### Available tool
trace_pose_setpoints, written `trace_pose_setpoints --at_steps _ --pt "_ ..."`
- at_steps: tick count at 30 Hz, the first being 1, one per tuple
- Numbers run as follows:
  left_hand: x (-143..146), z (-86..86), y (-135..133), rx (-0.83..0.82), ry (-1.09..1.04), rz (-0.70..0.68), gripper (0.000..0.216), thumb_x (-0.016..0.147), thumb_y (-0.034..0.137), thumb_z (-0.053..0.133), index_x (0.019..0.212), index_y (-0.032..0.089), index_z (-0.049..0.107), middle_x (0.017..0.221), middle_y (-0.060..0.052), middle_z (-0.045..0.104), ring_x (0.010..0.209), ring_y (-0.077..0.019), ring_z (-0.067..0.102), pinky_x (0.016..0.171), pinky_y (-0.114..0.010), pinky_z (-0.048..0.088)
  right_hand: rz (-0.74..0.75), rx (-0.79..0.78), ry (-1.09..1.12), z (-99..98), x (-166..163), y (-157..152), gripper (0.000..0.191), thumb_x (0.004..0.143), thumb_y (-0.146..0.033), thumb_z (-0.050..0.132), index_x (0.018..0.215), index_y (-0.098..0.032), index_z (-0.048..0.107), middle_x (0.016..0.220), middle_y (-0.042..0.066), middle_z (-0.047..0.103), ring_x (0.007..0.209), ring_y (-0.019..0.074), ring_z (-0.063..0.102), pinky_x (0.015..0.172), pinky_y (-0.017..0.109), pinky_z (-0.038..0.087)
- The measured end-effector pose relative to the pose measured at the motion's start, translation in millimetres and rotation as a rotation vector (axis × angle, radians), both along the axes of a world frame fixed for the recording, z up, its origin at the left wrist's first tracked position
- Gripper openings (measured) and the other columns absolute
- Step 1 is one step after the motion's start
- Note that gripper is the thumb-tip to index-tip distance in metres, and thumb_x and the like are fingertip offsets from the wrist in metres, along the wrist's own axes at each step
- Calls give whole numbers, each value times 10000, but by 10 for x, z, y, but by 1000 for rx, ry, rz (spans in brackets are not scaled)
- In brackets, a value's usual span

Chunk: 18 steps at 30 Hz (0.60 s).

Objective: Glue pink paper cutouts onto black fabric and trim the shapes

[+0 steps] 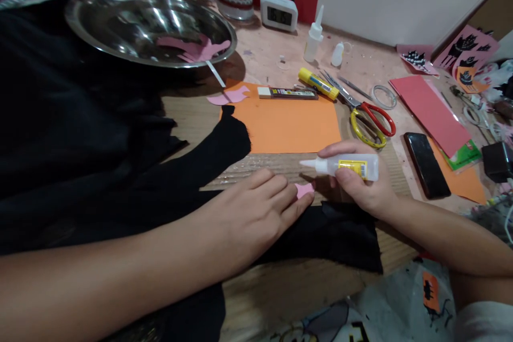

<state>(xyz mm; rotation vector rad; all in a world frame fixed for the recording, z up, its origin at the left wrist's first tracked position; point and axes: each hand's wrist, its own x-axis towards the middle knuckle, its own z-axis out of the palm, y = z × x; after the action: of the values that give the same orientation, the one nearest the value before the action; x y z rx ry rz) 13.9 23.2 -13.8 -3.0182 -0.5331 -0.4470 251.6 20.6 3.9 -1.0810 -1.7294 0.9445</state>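
Observation:
My left hand (260,206) rests on the black cloth (340,235), its fingers curled and holding down a small pink paper cutout (305,190). Most of that cutout is hidden under the fingers; one end shows by the fingertips. In my right hand (366,184) is a clear glue bottle (371,166) with a yellow label. The bottle lies nearly level, its white nozzle pointing left, just above the cutout and apart from it. A second pink cutout (228,96) lies at the corner of an orange paper sheet (288,125).
A steel bowl (96,37) with pink cutouts stands at the back left. Behind my right hand lie scissors (371,123), a glue stick (318,84) and a pencil-lead case (288,93). Farther back are a digital clock (279,10) and another glue bottle (313,43). A phone (427,165) lies right.

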Motion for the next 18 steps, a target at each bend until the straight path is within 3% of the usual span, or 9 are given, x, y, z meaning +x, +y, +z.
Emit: trace_pose_setpoints --at_steps 6,12,15,18 --pt "-1 -55 -14 22 43 -13 437 891 100 570 1320 77 650 812 -71 735 753 -248 642 719 -393 434 5 -29 -51 63 -69 66 509 959 -687 614 816 -206 698 726 16 742 631 141 697 584 242 570" --pt "-5 -89 -62 52 133 23 519 876 130 588 1395 116 588 790 -61 754 673 -246 678 677 -388 473 19 -96 -34 -5 -149 147 529 961 -696 604 794 -197 665 670 -8 702 598 129 668 564 234 555" --pt "-4 -63 -70 38 156 12 513 875 150 607 1386 105 598 753 -59 740 657 -243 679 661 -380 473 6 -82 -42 18 -87 178 528 949 -716 611 889 -200 705 796 26 738 692 158 706 629 271 596" --pt "-16 -40 -76 39 143 22 526 866 132 589 1391 98 597 785 -72 748 667 -239 674 665 -377 471 -18 -10 -70 98 38 209 464 922 -638 716 1169 -245 721 1088 68 752 910 209 734 801 344 628"
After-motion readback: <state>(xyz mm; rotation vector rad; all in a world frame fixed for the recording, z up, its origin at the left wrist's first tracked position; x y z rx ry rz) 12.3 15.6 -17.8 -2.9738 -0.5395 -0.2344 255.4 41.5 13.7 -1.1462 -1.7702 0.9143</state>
